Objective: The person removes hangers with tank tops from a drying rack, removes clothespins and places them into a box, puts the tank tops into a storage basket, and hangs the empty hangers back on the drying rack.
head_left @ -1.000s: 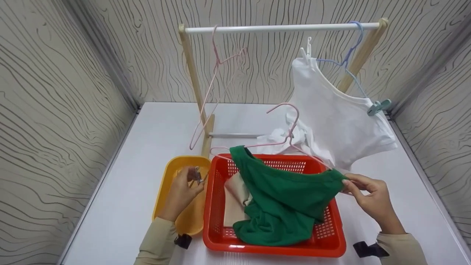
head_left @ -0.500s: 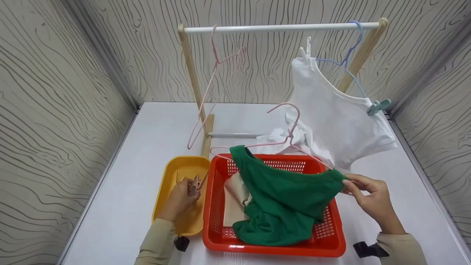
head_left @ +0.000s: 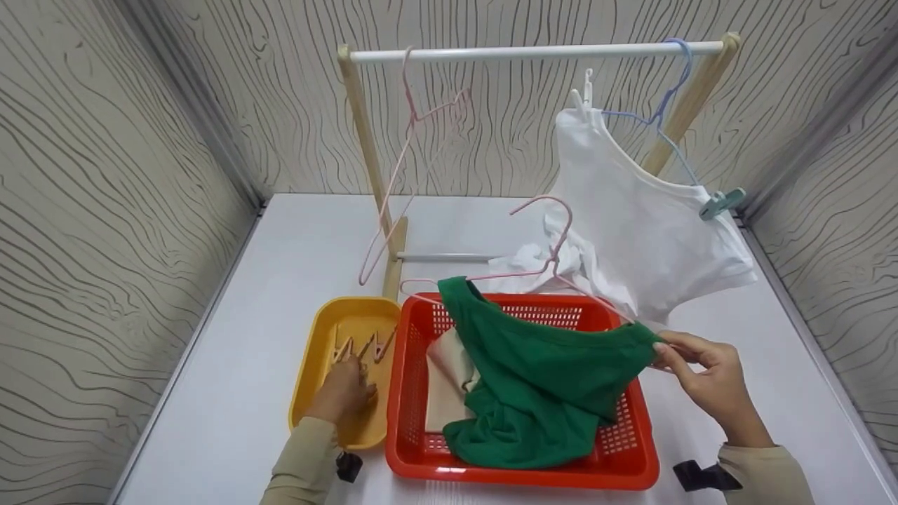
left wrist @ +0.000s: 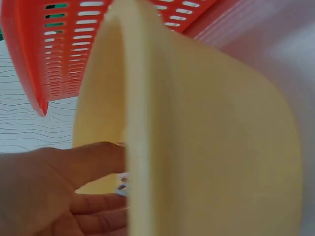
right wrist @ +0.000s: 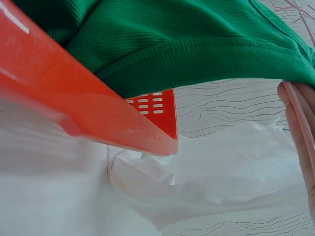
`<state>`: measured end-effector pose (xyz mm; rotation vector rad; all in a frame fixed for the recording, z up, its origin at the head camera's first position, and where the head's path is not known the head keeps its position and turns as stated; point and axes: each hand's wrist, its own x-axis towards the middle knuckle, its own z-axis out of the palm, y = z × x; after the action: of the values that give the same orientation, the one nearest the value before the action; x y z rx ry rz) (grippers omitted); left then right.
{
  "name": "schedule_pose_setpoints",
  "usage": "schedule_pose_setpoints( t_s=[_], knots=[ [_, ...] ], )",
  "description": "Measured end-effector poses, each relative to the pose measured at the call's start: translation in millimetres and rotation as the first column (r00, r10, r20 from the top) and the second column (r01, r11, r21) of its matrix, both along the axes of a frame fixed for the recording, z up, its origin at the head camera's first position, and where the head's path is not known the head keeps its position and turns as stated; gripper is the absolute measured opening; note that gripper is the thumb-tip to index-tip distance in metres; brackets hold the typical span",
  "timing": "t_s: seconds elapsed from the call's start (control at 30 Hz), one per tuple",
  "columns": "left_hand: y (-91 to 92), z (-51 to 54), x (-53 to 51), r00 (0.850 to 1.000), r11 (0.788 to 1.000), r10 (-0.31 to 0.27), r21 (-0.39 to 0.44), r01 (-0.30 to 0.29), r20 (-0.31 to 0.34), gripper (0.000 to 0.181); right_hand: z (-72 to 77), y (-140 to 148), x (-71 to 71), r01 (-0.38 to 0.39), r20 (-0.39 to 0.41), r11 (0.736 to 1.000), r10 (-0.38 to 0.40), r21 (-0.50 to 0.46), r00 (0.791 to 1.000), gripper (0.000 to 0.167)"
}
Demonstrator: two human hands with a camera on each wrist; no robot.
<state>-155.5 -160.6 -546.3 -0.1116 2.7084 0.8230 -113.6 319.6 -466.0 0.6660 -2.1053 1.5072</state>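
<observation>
- Yellow tray (head_left: pixel 359 317): on the white worktop (head_left: pixel 210 393), just beside the basket.
- Left hand (head_left: pixel 345 393): inside the tray, its fingers at the pegs (head_left: pixel 379 348). The head view hides the fingertips and the tray wall cuts off the left wrist view; whether a peg is grasped cannot be told.
- Bare pink hanger (head_left: pixel 415 117): hooked on the left of the rail (head_left: pixel 519 53).
- Beige cloth (head_left: pixel 444 400): in the left of the red basket (head_left: pixel 526 477).
- Green shirt (head_left: pixel 547 372): over the basket, lower part bunched inside it, neckline spread. Its pink hanger (head_left: pixel 554 256) stands out above the neckline, hook up and off the rail.
- White shirt (head_left: pixel 645 224): hung from a blue hanger (head_left: pixel 659 119) on the rail; white peg (head_left: pixel 588 88) at its left shoulder, teal peg (head_left: pixel 721 204) at its right.
- Right hand (head_left: pixel 712 375): pinching the green shirt's right shoulder, pink hanger wire against the fingers.
</observation>
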Motion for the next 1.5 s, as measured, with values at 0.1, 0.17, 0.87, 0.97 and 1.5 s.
schedule_pose_setpoints(
  t_s=[0.1,0.17,0.87,0.97,1.5],
  knots=[
    [0.0,-2.0,0.8,1.000,1.000,-0.004,-0.023,0.004,0.006,0.032,-0.6,0.2,-0.1,0.002,-0.001,1.000,-0.002,0.001,1.000,0.030],
    [0.4,-2.5,1.6,1.000,0.999,0.003,-0.032,-0.002,0.027,0.033,-1.1,0.4,-0.3,0.001,-0.002,1.000,-0.001,-0.001,1.000,0.030],
    [13.1,24.4,0.6,0.995,0.990,0.018,0.138,-0.005,-0.094,0.023,4.2,-0.1,1.4,0.001,-0.012,0.998,-0.001,0.056,1.000,0.028],
    [16.8,30.1,1.1,0.990,0.988,0.024,0.155,-0.003,-0.137,0.020,2.0,0.2,0.6,-0.040,-0.015,0.999,0.040,-0.002,0.999,0.030],
    [33.8,55.5,9.0,0.865,0.991,-0.049,0.086,0.106,-0.499,0.018,0.7,-0.1,1.7,-0.034,-0.007,0.999,0.034,0.004,0.999,0.035]
  ],
)
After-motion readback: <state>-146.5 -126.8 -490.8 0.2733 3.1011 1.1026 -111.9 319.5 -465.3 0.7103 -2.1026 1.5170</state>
